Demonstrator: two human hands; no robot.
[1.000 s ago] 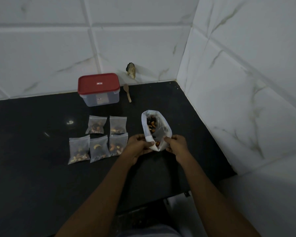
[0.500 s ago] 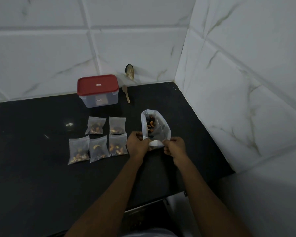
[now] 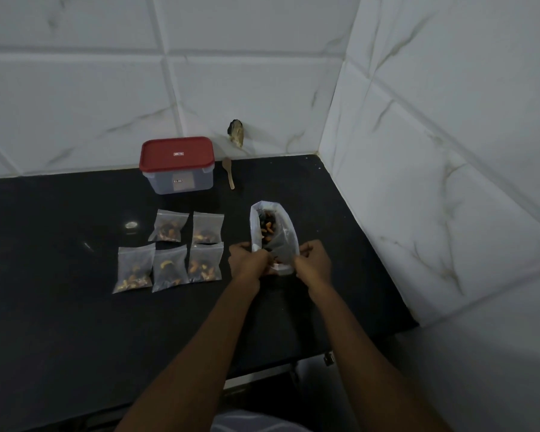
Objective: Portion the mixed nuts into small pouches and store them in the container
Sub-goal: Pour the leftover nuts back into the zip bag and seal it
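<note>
Both hands stayed at the near end of the tall clear plastic bag of mixed nuts (image 3: 275, 229), which stood on the black stone countertop (image 3: 60, 322) between them. The left hand (image 3: 247, 263) had its fingers curled round the bag's left near edge. The right hand (image 3: 314, 263) pinched the right near edge, having drawn slightly closer to the left than a second before. Between the knuckles the bag's white lower edge looked more folded and bunched than earlier.

Left of the left hand, the five small clear zip pouches of nuts (image 3: 169, 266) lay unmoved in two rows, two behind and three in front. Beyond them, the clear rectangular container with the red lid (image 3: 176, 165) remained closed. The small wooden spoon (image 3: 228, 173) lay just beside it, as before.
</note>
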